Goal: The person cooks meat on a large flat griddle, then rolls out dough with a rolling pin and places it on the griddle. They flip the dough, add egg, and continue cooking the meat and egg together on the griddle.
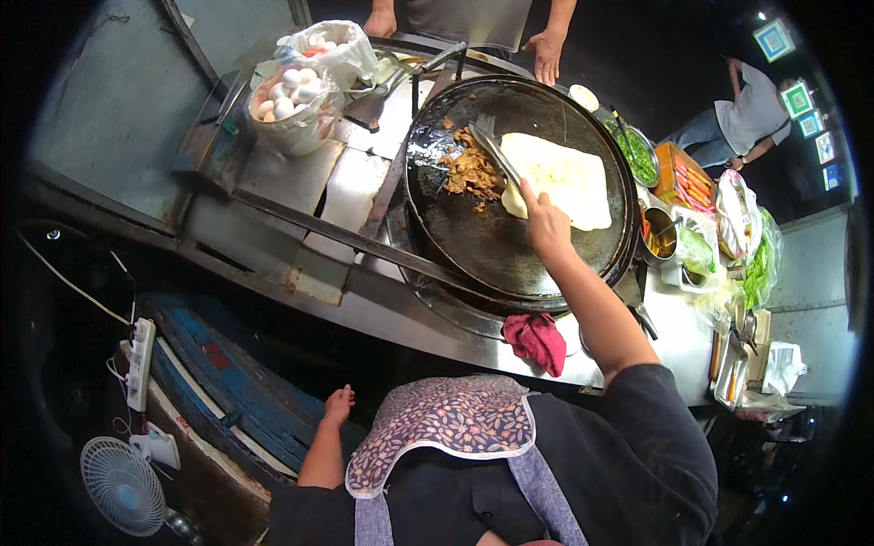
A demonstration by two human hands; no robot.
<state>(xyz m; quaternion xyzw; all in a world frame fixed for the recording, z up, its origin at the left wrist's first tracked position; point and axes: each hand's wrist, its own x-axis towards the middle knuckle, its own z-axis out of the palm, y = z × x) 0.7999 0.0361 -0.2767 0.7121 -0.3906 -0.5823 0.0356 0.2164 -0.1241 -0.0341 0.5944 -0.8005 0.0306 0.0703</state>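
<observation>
My right hand (548,228) grips a pair of metal tongs (497,151) over a large round black griddle (491,252). The tips of the tongs are at the far edge of a heap of browned meat pieces (471,169). Just right of the tongs, a pale flat pancake (556,179) lies on the griddle, its near left edge beside my hand. Low at my left side, away from the counter, my left hand (339,404) hangs with its fingers curled in and nothing visible in them. A red cloth (536,343) drapes over the counter's front edge below the griddle.
Eggs (290,92) fill a bag-lined container on the left. At right stand a bowl of chopped greens (638,157), a box of wrapped sausages (689,183) and a metal pot (659,235). Across the counter another person's hand (546,56) rests near the griddle's rim. A fan (123,484) stands lower left.
</observation>
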